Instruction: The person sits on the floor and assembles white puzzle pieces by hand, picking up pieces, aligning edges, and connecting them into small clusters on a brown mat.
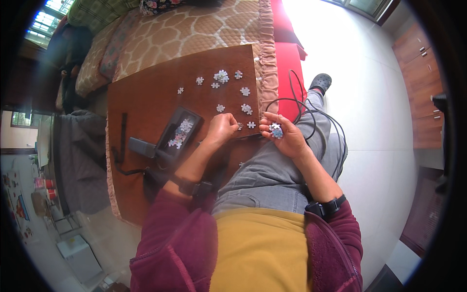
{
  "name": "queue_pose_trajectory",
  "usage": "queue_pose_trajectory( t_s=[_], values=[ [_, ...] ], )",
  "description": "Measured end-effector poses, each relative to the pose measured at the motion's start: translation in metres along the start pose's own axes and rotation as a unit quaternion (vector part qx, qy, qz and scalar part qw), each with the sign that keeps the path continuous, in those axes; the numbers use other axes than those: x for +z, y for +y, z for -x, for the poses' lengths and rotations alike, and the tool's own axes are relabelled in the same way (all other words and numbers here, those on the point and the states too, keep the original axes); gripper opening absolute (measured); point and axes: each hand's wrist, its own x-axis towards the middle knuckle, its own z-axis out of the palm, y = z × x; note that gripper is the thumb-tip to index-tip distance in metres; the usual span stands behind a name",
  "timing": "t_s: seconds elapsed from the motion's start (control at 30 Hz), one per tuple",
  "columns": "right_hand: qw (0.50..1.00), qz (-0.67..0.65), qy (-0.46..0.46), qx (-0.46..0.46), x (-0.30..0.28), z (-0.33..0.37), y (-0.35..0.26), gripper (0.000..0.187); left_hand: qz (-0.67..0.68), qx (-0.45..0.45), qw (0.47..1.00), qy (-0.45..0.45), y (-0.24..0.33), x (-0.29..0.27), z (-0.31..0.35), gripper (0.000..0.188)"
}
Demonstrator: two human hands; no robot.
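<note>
Over the near right edge of the brown board (141, 102), my left hand (224, 127) has its fingers pinched together at a small jigsaw puzzle piece (240, 126). Just right of the board, my right hand (289, 138) is turned palm up and cupped around several puzzle pieces (276, 130), some pale and some bluish. A single puzzle piece (251, 124) lies between the two hands on the board. Farther back are more loose pieces, including a small pile (221, 76). Left of my left hand, a dark open box (192, 117) contains many pieces (182, 132).
The board rests on a bed with a brown patterned quilt (194, 24). A grey device (142, 147) sits beside the box. Black cables (316, 108) loop across my right leg. A red surface (290, 63) borders the bed, and wooden cabinets (418, 87) stand at the far right.
</note>
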Motion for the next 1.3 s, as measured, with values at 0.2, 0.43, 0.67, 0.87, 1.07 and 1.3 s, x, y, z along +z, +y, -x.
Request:
queue_pose_trajectory(
  t_s=[0.2, 0.43, 0.67, 0.87, 1.07, 1.3],
  values=[
    [1.000, 0.001, -0.016, -0.003, -0.003, 0.001, 0.000, 0.047, 0.001, 0.035, 0.998, 0.058, -0.013, -0.018, -0.009, 0.017],
    [1.000, -0.024, -0.002, 0.000, 0.002, 0.000, 0.000, 0.043, -0.036, 0.040, 0.963, 0.263, -0.039, -0.065, -0.059, 0.014],
    [1.000, -0.014, -0.001, 0.002, 0.001, 0.001, -0.002, 0.044, -0.080, 0.078, 0.945, 0.306, -0.035, -0.040, -0.087, 0.024],
    [1.000, -0.023, 0.003, 0.004, 0.003, 0.002, -0.002, 0.042, -0.075, 0.044, 0.946, 0.313, -0.035, -0.029, -0.095, 0.025],
    [1.000, -0.020, 0.001, 0.001, 0.005, 0.001, -0.001, 0.042, 0.083, 0.033, 0.961, 0.262, -0.042, -0.041, -0.082, 0.013],
    [1.000, -0.017, 0.003, 0.003, 0.004, 0.000, -0.001, 0.043, 0.502, -0.034, 0.860, 0.088, -0.024, -0.041, -0.032, 0.009]
  ],
)
